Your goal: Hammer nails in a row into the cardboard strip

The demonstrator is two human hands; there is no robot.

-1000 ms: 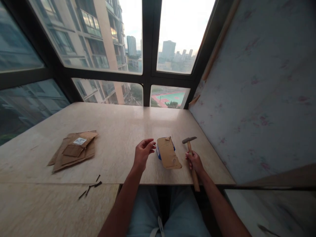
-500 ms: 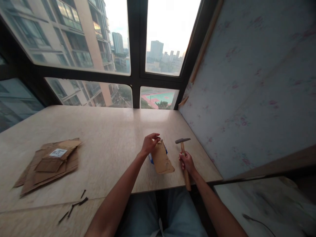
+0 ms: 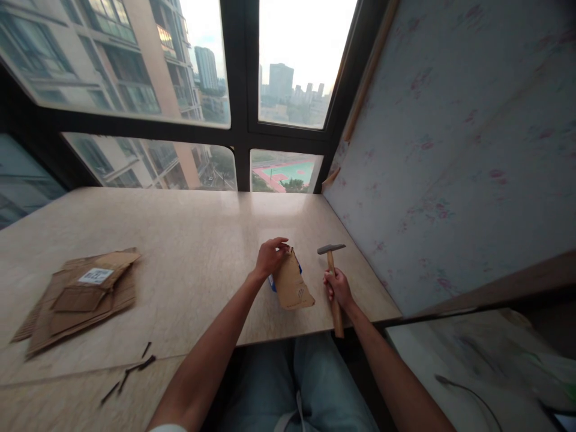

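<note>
My right hand (image 3: 338, 288) is wrapped round the wooden handle of a hammer (image 3: 331, 257). Its metal head points up and away from me, to the right of the cardboard. My left hand (image 3: 272, 257) is closed at the far edge of a brown cardboard piece (image 3: 294, 287), thumb and fingers pinched together. Whatever is between those fingertips is too small to make out. Under the cardboard, something blue (image 3: 272, 283) shows at its sides; most of it is hidden.
Flattened cardboard pieces (image 3: 58, 312) with a white label lie at the left. Several thin dark pieces (image 3: 137, 366) are scattered near the front left. Beyond the light tabletop (image 3: 189, 234) is a window, with a papered wall (image 3: 427, 180) at right. A cable (image 3: 468, 393) lies lower right.
The whole view has shifted slightly. My left hand still pinches at the cardboard's far edge, and my right hand keeps its grip on the hammer, with little visible movement.
</note>
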